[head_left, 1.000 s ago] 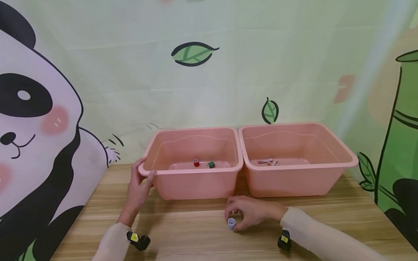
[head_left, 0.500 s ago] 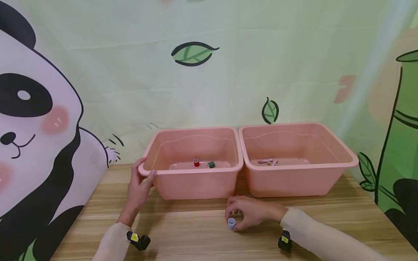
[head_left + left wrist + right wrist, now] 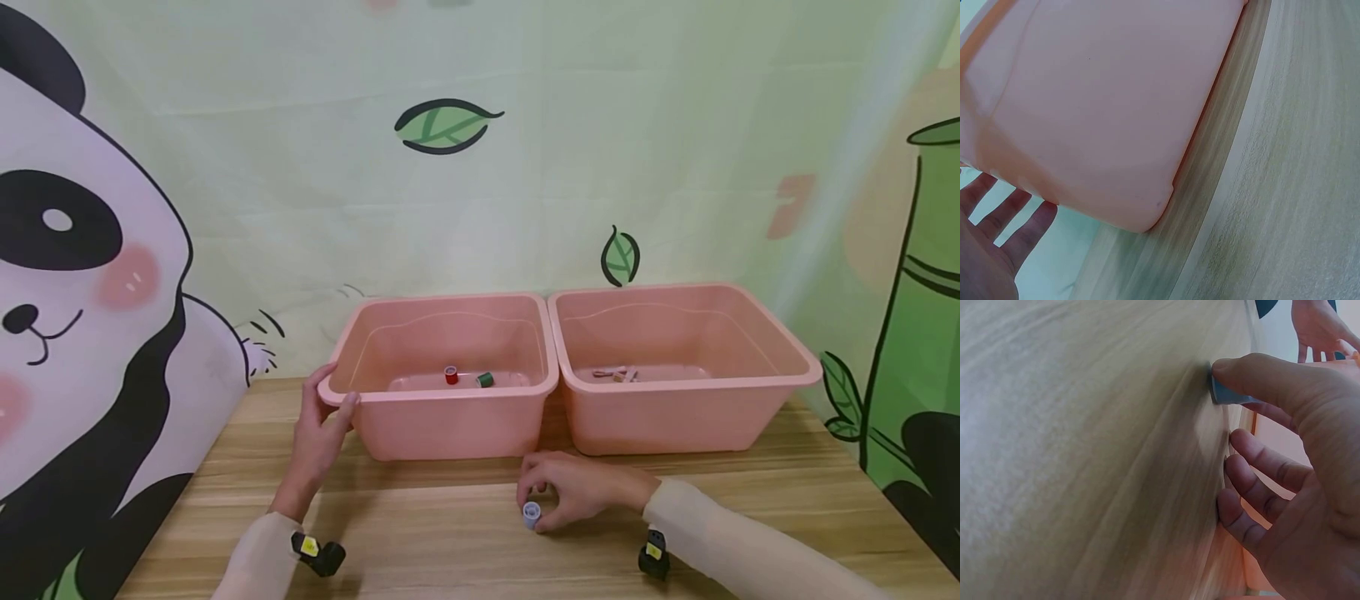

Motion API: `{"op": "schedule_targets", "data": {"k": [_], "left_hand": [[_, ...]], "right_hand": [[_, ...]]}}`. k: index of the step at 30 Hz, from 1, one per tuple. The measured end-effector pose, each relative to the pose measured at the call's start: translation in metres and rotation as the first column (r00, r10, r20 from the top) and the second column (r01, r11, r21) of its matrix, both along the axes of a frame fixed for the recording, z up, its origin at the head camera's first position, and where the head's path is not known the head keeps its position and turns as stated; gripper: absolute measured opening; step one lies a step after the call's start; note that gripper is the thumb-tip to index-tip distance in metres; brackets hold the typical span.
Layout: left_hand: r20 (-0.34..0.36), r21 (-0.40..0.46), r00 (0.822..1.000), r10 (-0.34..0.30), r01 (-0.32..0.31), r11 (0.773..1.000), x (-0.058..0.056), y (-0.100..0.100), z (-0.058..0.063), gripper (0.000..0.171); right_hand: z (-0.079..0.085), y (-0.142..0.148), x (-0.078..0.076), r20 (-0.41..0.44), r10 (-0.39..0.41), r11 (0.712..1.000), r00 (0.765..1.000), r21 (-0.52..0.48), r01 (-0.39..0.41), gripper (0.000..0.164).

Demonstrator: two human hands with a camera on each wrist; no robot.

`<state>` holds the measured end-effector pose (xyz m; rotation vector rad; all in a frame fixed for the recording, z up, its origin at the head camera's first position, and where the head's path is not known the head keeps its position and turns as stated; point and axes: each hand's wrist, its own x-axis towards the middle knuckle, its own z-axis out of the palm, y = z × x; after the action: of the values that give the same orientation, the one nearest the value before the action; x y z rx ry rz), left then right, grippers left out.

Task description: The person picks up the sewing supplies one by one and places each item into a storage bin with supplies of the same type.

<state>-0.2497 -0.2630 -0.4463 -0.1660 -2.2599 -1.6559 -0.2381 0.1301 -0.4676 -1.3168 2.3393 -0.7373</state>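
Note:
With my left hand (image 3: 318, 437), I grip the front left corner of the left pink plastic tub (image 3: 450, 429), thumb over the rim. The left wrist view shows the fingers (image 3: 1005, 215) against the tub's outer wall. My right hand (image 3: 583, 490) pinches a small pale blue thread spool (image 3: 532, 515) between thumb and a finger. That spool stands upright on the wooden table, in front of the tubs. In the right wrist view the thumb covers part of the spool (image 3: 1227, 394), and the other fingers are bent near the tabletop. Inside the left tub lie a red spool (image 3: 451, 375) and a green spool (image 3: 485, 380).
A second pink tub (image 3: 675, 417) stands right beside the first. Several small pinkish items (image 3: 618, 375) lie in it, too small to name surely. Behind the wooden table (image 3: 435, 533) hangs a backdrop (image 3: 480, 225) printed with a panda and leaves.

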Motion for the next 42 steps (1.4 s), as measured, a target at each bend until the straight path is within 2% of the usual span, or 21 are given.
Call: {"op": "schedule_targets", "data": {"k": [13,20,26,32,42], "left_hand": [[0.001,0.0,1.0,0.004,-0.004,1.0,-0.001,0.0,0.001,0.062],[0.003,0.005,1.0,-0.007,0.007,1.0,0.0,0.0,0.001,0.063],[0.011,0.008,1.0,-0.017,0.017,1.0,0.0,0.0,0.0,0.064],[0.021,0.003,1.0,-0.012,0.012,1.0,0.0,0.0,0.001,0.064],[0.024,-0.001,1.0,0.001,-0.001,1.0,0.0,0.0,0.0,0.063]], "right_hand": [[0.001,0.0,-0.001,-0.013,-0.001,1.0,1.0,0.015,0.002,0.02],[0.002,-0.004,-0.002,-0.029,0.041,0.999,0.999,-0.016,-0.041,0.02],[0.011,-0.008,-0.001,0.0,0.054,0.998,0.999,-0.017,-0.054,0.021],[0.023,-0.011,0.001,-0.01,0.062,0.998,0.998,-0.011,-0.063,0.023],[0.039,-0.012,0.006,-0.086,0.091,0.996,0.992,0.005,-0.09,0.023]]}}
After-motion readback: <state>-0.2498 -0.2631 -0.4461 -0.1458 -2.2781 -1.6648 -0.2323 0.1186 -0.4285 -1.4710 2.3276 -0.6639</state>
